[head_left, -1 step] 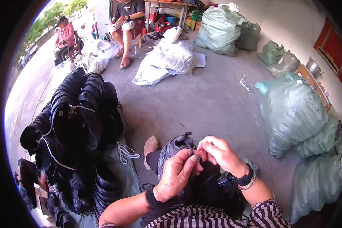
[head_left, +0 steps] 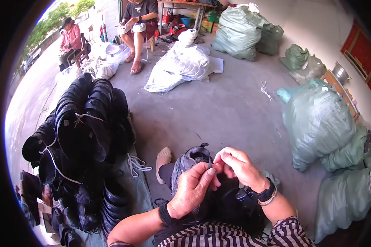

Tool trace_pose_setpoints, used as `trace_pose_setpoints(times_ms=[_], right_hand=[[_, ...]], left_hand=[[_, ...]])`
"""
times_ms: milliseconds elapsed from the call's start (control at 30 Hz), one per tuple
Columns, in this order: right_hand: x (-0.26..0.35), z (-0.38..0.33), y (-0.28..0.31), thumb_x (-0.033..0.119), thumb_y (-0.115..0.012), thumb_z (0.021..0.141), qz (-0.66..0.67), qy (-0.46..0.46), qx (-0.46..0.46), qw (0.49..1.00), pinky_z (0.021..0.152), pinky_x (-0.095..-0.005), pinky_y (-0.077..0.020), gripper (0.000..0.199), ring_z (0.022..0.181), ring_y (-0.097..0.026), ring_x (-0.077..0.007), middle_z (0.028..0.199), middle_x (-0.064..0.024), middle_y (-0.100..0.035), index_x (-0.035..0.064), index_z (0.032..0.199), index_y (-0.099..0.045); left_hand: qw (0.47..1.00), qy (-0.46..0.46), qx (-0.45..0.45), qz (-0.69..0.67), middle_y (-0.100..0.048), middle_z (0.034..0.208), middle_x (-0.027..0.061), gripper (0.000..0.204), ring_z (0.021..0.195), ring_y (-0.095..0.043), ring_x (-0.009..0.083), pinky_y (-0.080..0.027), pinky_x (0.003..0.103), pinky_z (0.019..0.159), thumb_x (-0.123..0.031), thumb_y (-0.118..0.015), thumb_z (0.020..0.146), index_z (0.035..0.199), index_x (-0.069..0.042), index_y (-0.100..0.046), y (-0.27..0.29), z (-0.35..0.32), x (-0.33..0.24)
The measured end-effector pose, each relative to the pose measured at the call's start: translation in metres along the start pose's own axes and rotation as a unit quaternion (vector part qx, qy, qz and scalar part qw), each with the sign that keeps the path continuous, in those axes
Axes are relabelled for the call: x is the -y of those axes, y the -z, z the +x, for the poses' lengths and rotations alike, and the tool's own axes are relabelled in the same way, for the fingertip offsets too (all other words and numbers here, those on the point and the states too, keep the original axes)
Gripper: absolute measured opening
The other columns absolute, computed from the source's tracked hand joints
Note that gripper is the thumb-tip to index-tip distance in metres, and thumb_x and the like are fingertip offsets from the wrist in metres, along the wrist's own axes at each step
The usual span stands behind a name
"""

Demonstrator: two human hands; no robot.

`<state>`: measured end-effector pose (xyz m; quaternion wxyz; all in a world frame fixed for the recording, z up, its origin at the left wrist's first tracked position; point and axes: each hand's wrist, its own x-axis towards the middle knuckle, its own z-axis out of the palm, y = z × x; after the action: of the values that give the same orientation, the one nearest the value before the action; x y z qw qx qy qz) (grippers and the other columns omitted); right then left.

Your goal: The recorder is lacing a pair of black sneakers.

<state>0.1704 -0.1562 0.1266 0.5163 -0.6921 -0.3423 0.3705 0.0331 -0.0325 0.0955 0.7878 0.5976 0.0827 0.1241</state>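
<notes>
**Needle pinched between both hands over dark cap**

Left hand (head_left: pixel 192 189) and right hand (head_left: pixel 240 166) met above the lap; fingers (head_left: pixel 210 172) were closed on a thin needle (head_left: pixel 209 163), long axis near upright, tip up. Dark cap (head_left: pixel 190 158) lay just beneath. Farther left: stacked black caps (head_left: pixel 84 119); beyond, white sacks (head_left: pixel 179 66).

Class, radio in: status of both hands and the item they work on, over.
Left hand and right hand pinching together over dark fabric piece on lap. Grey shoe just beyond. Nothing blocking.
</notes>
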Motion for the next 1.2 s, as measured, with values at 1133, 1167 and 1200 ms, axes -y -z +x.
trace_pose_setpoints(times_ms=[1133,1167,1200], right_hand=[[-0.047,0.043,0.053,0.028,-0.052,0.093,0.421,0.057,-0.029,0.905,0.078,-0.0368,-0.0518,0.028,0.087,-0.065,-0.0269,0.098,-0.0179,-0.067,0.0028,0.099,-0.061],[-0.037,0.047,0.067,0.029,-0.053,0.092,0.400,0.083,-0.014,0.913,0.078,-0.0370,-0.0519,0.027,0.088,-0.065,-0.0267,0.100,-0.0186,-0.067,0.0038,0.099,-0.061],[-0.018,0.045,0.086,0.027,-0.053,0.092,0.351,0.124,-0.031,0.928,0.078,-0.0357,-0.0520,0.029,0.088,-0.065,-0.0250,0.101,-0.0176,-0.066,0.0018,0.103,-0.061]], left_hand=[[0.806,-0.081,0.045,0.585,-0.027,0.149,0.0186,0.095,0.135,-0.029,0.0383,-0.030,0.048,0.107,-0.023,-0.083,0.063,0.143,-0.013,-0.033,0.040,-0.036,0.035],[0.806,-0.076,0.040,0.586,-0.026,0.149,0.0186,0.095,0.136,-0.029,0.0381,-0.029,0.048,0.108,-0.023,-0.082,0.063,0.144,-0.013,-0.033,0.042,-0.037,0.035],[0.806,-0.074,0.036,0.586,-0.025,0.150,0.0187,0.095,0.136,-0.028,0.0380,-0.029,0.047,0.108,-0.023,-0.082,0.063,0.144,-0.013,-0.032,0.042,-0.036,0.035]])
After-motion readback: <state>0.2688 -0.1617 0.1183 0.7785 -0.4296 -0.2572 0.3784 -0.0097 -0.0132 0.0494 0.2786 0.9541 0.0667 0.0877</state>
